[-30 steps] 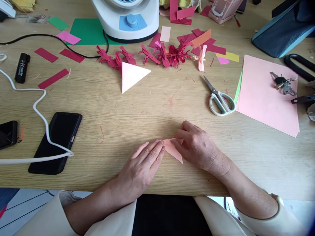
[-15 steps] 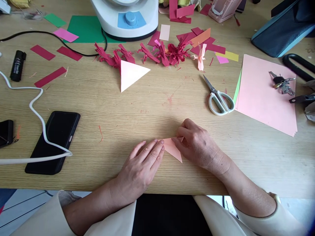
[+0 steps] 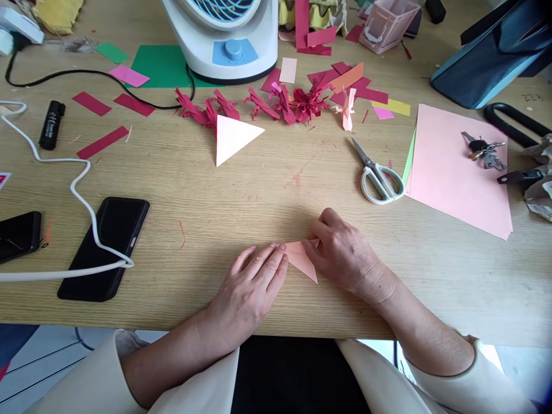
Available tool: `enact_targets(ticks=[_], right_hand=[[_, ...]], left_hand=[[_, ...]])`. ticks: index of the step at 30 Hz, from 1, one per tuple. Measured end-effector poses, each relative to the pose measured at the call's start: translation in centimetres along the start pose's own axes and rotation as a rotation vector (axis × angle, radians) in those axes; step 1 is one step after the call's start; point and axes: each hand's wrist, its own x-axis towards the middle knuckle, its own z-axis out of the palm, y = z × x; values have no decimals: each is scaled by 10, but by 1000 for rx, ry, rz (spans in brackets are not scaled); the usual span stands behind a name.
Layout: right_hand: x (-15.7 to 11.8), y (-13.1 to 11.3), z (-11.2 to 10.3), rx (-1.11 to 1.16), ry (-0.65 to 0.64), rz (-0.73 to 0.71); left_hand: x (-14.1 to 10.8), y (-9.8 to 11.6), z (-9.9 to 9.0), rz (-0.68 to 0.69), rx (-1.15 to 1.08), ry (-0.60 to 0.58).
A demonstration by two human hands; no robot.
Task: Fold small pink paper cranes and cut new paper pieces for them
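Note:
A folded piece of pink paper (image 3: 302, 261) lies on the wooden table near its front edge, one pointed corner toward me. My left hand (image 3: 252, 282) is flat, palm down, with its fingertips pressing the paper's left end. At the paper's right end my right hand (image 3: 340, 250) is closed, with thumb and curled fingers pinching the upper edge. Farther back lies a pale pink triangle (image 3: 236, 139). White-handled scissors (image 3: 380, 179) rest to the right, beyond my right hand.
Crumpled red paper figures (image 3: 282, 103) form a row behind the triangle. A white fan (image 3: 233, 52) stands at the back. Pink sheets (image 3: 459, 178) with keys (image 3: 485, 150) lie right; a phone (image 3: 106, 247) under a white cable (image 3: 88, 190) lies left.
The view has shifted, showing more of the table's back and left side. Both hands keep nearly the same position on the folded pink paper.

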Motion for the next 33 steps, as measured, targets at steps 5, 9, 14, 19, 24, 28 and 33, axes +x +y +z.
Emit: enact_targets(ticks=[5,9,14,19,24,28,33], right_hand=[[0,0,0,-2,10,4],[-1,2,-8,124,3,12],[-12,12,-18,257,48,18],[-34,8,-7,141,78,129],[-42,-10,11,44,183,278],[-41,-23,15,12,197,349],[-37,-35,15,43,188,407]], left_hand=[[7,8,1,-105,-25,-47],[10,14,1,-167,-44,-71],[8,19,1,-226,-60,-99],[8,23,0,-258,-64,-108],[4,25,5,-270,-60,-84],[-3,25,10,-250,-68,-40],[-11,25,16,-217,-110,-26]])
